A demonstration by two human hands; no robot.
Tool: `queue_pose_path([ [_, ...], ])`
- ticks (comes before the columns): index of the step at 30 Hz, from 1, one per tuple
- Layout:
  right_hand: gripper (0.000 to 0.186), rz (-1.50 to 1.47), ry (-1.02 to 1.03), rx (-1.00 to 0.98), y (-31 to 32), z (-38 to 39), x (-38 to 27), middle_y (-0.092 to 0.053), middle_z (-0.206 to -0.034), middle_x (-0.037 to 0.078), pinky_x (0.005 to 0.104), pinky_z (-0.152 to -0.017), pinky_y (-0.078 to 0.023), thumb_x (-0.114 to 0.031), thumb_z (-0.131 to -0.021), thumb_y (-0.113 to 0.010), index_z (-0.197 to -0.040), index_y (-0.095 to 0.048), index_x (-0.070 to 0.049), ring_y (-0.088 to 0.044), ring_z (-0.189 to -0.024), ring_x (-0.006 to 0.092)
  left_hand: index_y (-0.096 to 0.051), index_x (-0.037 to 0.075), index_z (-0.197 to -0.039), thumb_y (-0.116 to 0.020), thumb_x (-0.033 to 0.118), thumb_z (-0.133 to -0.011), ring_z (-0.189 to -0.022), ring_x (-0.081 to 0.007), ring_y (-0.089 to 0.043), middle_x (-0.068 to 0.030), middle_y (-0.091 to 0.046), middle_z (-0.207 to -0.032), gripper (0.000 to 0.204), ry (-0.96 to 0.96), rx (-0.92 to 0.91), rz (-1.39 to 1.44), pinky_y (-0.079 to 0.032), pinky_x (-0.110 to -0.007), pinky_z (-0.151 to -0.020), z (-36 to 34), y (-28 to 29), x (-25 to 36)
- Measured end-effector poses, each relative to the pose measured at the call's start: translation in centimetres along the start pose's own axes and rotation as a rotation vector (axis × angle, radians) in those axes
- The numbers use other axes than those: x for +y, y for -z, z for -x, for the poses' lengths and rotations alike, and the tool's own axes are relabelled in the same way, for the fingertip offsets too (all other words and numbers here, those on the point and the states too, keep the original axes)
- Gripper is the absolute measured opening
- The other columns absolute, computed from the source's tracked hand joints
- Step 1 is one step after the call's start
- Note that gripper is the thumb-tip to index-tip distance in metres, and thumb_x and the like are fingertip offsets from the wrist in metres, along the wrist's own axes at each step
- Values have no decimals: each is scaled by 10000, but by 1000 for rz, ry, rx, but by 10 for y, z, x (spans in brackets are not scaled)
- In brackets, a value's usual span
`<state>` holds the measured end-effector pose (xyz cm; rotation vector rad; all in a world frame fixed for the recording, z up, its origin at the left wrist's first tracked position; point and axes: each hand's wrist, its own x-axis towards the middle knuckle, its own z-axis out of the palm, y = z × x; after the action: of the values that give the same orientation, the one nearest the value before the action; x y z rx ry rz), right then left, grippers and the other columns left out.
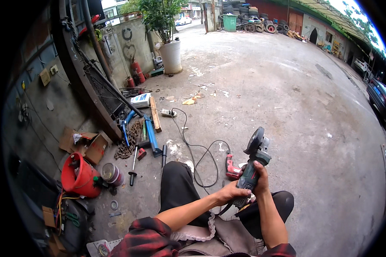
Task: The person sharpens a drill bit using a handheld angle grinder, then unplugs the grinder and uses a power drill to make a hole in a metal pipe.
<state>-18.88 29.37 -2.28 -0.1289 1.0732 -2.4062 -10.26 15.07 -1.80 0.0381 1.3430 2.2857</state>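
Observation:
Above my lap I hold an angle grinder [247, 181] with a dark green body, tilted so its head points up and away. My left hand [231, 191] is closed on the lower part of its body. Around its upper body, close below the metal head, my right hand [260, 179] is wrapped. The round disc and guard [254, 140] face the far left. On the ground just beyond my hands lies a red power tool [232, 168], partly hidden by them. A black cord [193, 145] loops over the concrete to a white power strip [169, 113].
At left stand a red bucket [79, 182] and a metal can [111, 173]. A rusty chain [131, 141], a blue tool [151, 135], a screwdriver-like rod [133, 169] and a wooden plank [155, 115] lie nearby. Farther off are fire extinguishers [137, 72] and a potted plant [171, 55].

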Motion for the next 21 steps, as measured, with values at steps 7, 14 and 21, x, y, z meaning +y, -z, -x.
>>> queue_pose_path([
  [7,477,182,-7,156,32,-60,35,-705,-896,118,379,-679,-603,-455,-1003,-614,-1082,-635,15,-710,-737,216,-633,18,-1074,-779,291,-906,-721,-197,-733,-94,-710,-894,352,186,124,67,-610,-311,-629,-36,43,17],
  [14,565,904,253,346,27,-85,43,-687,-836,104,315,-547,-539,-455,-1021,-621,-1204,-578,78,-663,-675,151,-683,-1,-958,-758,239,-902,-583,-185,-670,-83,-692,-777,257,228,430,-298,-534,-330,-505,-96,132,70],
  [21,430,1027,26,239,-9,-52,-32,-729,-910,203,431,-777,-532,-332,-972,-682,-1148,-630,56,-716,-865,359,-657,-19,-882,-799,201,-836,-509,-203,-634,-93,-654,-699,266,205,721,-619,-524,-347,-475,-161,290,110],
])
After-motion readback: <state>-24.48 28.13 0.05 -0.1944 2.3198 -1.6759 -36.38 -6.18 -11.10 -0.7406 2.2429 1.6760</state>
